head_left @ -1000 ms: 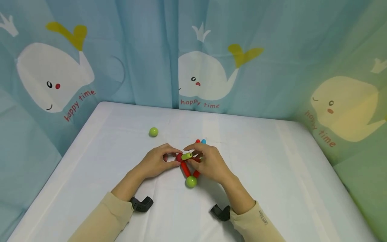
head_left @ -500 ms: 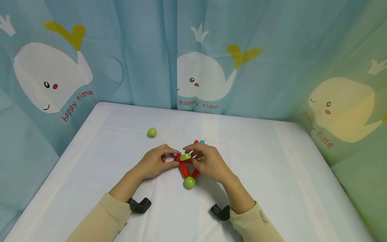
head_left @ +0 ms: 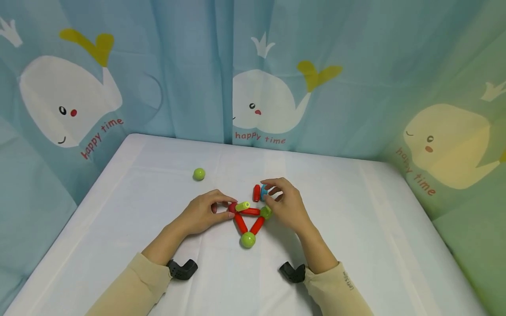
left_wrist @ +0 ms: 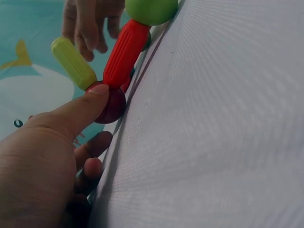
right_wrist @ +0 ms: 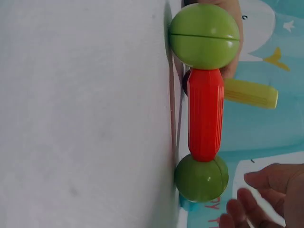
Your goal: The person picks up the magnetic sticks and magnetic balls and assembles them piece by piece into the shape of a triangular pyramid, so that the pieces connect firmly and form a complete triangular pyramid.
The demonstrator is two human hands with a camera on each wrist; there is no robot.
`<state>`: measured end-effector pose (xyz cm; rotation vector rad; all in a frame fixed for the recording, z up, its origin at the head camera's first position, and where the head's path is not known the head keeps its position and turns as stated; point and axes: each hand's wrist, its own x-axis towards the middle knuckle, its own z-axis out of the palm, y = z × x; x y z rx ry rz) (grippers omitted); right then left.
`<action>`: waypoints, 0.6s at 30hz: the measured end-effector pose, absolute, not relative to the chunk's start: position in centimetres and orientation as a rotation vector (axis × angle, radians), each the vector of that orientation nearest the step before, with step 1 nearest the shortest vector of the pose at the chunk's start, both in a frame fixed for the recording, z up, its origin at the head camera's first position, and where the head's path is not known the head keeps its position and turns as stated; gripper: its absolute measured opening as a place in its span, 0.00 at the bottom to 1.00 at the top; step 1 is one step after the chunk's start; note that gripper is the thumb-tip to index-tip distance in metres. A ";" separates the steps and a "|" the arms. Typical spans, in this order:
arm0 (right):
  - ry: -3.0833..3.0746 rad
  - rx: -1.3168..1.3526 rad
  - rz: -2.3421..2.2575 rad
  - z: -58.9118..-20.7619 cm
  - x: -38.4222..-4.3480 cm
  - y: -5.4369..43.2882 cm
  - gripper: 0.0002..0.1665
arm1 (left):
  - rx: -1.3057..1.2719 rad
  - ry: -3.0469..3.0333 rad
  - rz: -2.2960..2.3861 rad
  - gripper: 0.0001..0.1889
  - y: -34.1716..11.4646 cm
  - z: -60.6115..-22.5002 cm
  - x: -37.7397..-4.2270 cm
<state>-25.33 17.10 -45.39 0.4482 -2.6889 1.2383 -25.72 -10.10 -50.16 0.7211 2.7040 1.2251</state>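
My left hand [head_left: 205,210] pinches a dark red ball [left_wrist: 114,107] at one corner of a triangle of toy building rods and balls. Red rods [head_left: 240,224] form its sides, and green balls [head_left: 248,240] sit at the other two corners. From the dark red ball a yellow-green rod [left_wrist: 73,64] sticks up at a slant. Beyond the triangle, my right hand [head_left: 286,204] has its thumb and fingers spread at a blue rod [head_left: 263,192], which they partly cover. In the right wrist view its fingers [right_wrist: 244,202] are parted with nothing between them.
Beside the blue rod lies a loose red rod [head_left: 256,193]. A single green ball [head_left: 199,174] rests farther back on the left of the white table [head_left: 356,219]. Blue curtains [head_left: 189,70] with whale prints hang behind the table and along its sides.
My right hand has left the yellow-green rod and the triangle, moving back and right to the blue rod. The triangle's far green ball is uncovered. My left hand keeps its pinch.
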 end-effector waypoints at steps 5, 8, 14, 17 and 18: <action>-2.725 0.314 1.251 -46.2 -25.9 17.7 0.23 | 0.715 2.713 1.194 0.20 -10.1 -50.2 -25.9; -2.780 0.259 1.258 -46.9 -26.2 18.0 0.24 | 0.717 2.717 1.188 0.20 -10.1 -50.2 -26.0; -2.861 0.187 1.268 -48.1 -26.6 18.1 0.27 | 0.726 2.710 1.215 0.20 -10.2 -50.4 -26.0; -2.876 0.185 1.246 -48.7 -26.8 18.2 0.30 | 0.729 2.709 1.215 0.20 -10.2 -50.4 -26.0; -2.883 0.190 1.231 -48.8 -26.9 18.3 0.31 | 0.728 2.709 1.211 0.20 -10.2 -50.4 -26.0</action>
